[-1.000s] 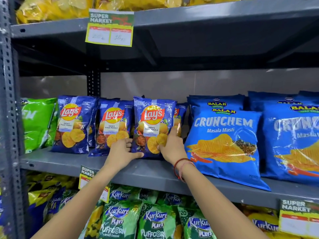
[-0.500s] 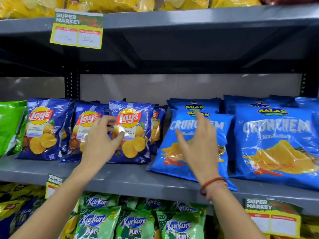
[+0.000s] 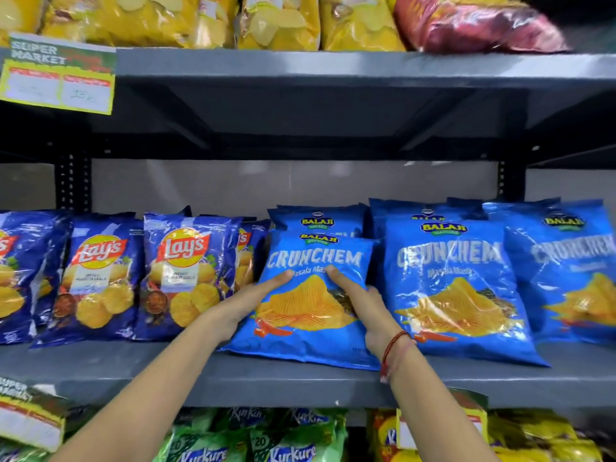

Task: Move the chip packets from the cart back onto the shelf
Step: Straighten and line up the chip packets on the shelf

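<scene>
A light blue Crunchem packet (image 3: 311, 335) leans on the grey middle shelf (image 3: 206, 378), just right of the dark blue Lay's packets (image 3: 186, 275). My left hand (image 3: 248, 303) grips its left side, fingers lying across the front. My right hand (image 3: 361, 306), with a red thread at the wrist, holds its right side with the fingers pointing up over the printed chips. More Crunchem packets (image 3: 453, 281) stand behind it and to its right. The cart is out of view.
The shelf above (image 3: 333, 65) carries yellow chip bags and a red bag. Green Kurkure packets (image 3: 290, 441) fill the shelf below. Price tags hang at the upper left (image 3: 58, 80) and on the lower shelf edge.
Both hands left the Lay's packet and moved right onto the front Crunchem packet, which now stands more upright. The view has shifted to the right.
</scene>
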Motion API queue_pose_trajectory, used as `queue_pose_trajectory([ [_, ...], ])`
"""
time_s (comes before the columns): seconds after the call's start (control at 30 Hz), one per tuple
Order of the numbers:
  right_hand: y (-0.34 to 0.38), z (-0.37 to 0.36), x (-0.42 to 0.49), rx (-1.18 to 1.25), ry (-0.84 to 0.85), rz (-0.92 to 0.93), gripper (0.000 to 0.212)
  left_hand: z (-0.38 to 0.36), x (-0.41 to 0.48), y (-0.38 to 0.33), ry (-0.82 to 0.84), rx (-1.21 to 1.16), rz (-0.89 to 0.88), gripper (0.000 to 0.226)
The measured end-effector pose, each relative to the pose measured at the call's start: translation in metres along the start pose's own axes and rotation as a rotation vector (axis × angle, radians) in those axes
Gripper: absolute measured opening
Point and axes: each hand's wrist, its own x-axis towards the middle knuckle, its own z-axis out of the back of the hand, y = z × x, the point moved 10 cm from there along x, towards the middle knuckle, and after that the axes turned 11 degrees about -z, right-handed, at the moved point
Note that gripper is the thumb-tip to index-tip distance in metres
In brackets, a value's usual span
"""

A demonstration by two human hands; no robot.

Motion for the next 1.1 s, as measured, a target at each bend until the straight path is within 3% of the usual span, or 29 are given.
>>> queue_pose_trajectory([
  [0.13, 0.001, -0.009, 0.007, -0.009, 0.139, -0.053, 0.116, -0.007, -0.004, 0.001, 0.044, -0.159, 0.031, 0.07],
  [0.3, 0.025, -0.006, 0.008, 0.051, 0.134, 0.12, 0.103, 0.007, 0.001, -0.009, -0.078, -0.257, -0.099, 0.105],
  [0.43, 0.047, -0.004, 0.0, 0.074, 0.141, 0.237, 0.056, 0.01, 0.003, -0.027, -0.116, -0.28, -0.232, 0.093],
  [0.53, 0.057, 0.001, 0.004, 0.051, 0.081, 0.294, 0.039, 0.008, 0.006, -0.027, -0.162, -0.312, -0.251, 0.072],
  [0.63, 0.049, 0.006, 0.009, -0.007, -0.027, 0.289, 0.079, -0.003, 0.009, -0.02, -0.134, -0.295, -0.227, 0.092],
  [0.8, 0.047, 0.016, 0.0, -0.089, -0.16, 0.359, 0.069, -0.007, 0.017, -0.02, -0.094, -0.26, -0.284, 0.098],
  [0.97, 0.056, 0.011, -0.016, -0.308, -0.339, 0.464, 0.074, -0.006, 0.022, -0.013, -0.127, -0.269, -0.3, 0.113],
  [1.1, 0.065, 0.009, -0.047, -0.465, -0.447, 0.624, 0.075, 0.007, 0.01, -0.019, -0.262, -0.13, -0.338, 0.13],
])
